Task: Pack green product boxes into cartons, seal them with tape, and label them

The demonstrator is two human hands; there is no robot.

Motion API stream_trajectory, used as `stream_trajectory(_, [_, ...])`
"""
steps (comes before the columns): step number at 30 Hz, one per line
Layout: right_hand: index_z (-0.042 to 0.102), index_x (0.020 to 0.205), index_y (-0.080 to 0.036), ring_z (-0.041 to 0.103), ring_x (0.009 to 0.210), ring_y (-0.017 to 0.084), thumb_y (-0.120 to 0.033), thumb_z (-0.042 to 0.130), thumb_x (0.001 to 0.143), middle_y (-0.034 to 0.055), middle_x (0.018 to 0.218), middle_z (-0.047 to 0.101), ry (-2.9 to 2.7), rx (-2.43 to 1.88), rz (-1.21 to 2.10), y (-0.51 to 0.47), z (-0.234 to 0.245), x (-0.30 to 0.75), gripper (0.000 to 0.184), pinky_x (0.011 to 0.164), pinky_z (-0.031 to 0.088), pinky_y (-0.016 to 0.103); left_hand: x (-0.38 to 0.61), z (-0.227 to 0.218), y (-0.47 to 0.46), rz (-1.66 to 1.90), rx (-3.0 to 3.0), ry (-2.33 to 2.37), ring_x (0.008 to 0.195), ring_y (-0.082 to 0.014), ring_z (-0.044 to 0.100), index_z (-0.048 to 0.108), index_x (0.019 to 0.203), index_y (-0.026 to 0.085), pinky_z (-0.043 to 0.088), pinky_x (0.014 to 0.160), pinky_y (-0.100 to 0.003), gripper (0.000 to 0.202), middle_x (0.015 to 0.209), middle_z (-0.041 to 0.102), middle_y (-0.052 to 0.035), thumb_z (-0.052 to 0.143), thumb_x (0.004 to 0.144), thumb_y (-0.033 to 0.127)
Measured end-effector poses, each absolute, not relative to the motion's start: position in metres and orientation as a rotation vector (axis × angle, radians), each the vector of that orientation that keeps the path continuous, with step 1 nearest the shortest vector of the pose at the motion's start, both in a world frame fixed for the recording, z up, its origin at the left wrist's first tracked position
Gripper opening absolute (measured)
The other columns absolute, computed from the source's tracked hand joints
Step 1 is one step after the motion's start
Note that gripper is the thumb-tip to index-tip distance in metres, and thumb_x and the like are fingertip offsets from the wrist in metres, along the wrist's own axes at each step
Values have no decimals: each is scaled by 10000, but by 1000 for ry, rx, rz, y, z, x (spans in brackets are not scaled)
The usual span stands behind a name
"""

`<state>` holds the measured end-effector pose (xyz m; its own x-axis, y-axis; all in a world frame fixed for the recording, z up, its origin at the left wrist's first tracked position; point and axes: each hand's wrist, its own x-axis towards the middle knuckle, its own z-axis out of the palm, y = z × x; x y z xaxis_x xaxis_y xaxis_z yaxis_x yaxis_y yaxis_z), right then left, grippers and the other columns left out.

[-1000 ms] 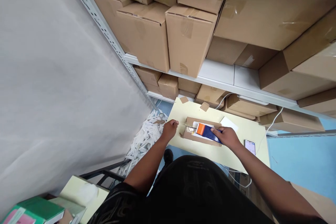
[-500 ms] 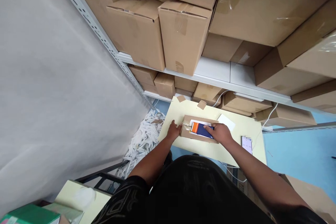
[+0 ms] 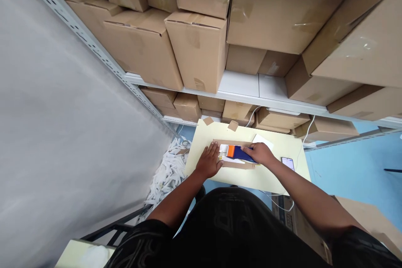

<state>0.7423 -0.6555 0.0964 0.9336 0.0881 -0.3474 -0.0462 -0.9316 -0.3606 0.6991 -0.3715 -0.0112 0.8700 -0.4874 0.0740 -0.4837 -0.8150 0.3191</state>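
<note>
My left hand (image 3: 210,161) lies flat on the left end of a small brown cardboard box (image 3: 238,165), its fingers stretched out and together, thumb apart. A flat navy-blue item with an orange end (image 3: 240,153) is in the grip of my right hand (image 3: 259,153), thumb on top. Its orange end points left, toward my left hand. White material (image 3: 223,148) shows beneath and around it, within the box's brown edges. Some shiny clear stuff shows near my left fingertips; what it is I cannot make out. The item's exact kind is unclear.
The pale yellow table (image 3: 201,134) carries two brown cardboard scraps (image 3: 233,125), a white sheet (image 3: 263,140) and a phone (image 3: 287,163) with a white cable near it. Shelves of cardboard boxes (image 3: 196,50) rise behind. White paper strips (image 3: 165,167) heap on the floor at left.
My left hand has moved from beside the box's left end onto it, now flat. My right hand keeps hold of the navy-and-orange item, which is slightly more tilted. The camera view has shifted.
</note>
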Motion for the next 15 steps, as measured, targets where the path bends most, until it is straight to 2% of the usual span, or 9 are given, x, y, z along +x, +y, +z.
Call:
stream_trajectory(4, [559, 524, -227, 568, 602, 185, -723, 491, 936, 45, 551, 606, 63, -2697, 529, -718, 103, 737, 649, 604, 322, 315, 701, -11, -368, -17, 2751, -736, 1595, -333, 191, 321, 1607, 43, 209, 1278, -503, 775, 1693, 274, -206, 483, 993, 488])
stream_trajectory(9, [531, 530, -228, 539, 597, 182, -699, 496, 951, 70, 573, 619, 92, -2747, 556, -813, 103, 723, 633, 634, 329, 325, 702, -11, -368, -26, 2764, -760, 1595, -331, 194, 320, 1609, 48, 231, 1274, -499, 774, 1695, 269, -205, 462, 1003, 508])
stream_trajectory(15, [563, 533, -218, 574, 658, 214, -652, 571, 935, 104, 635, 654, 94, -2750, 683, -829, 48, 733, 592, 656, 347, 329, 705, -18, -366, -4, 2764, -774, 1599, -333, 172, 251, 1637, 54, 229, 1279, -501, 811, 1699, 250, -206, 437, 1013, 538])
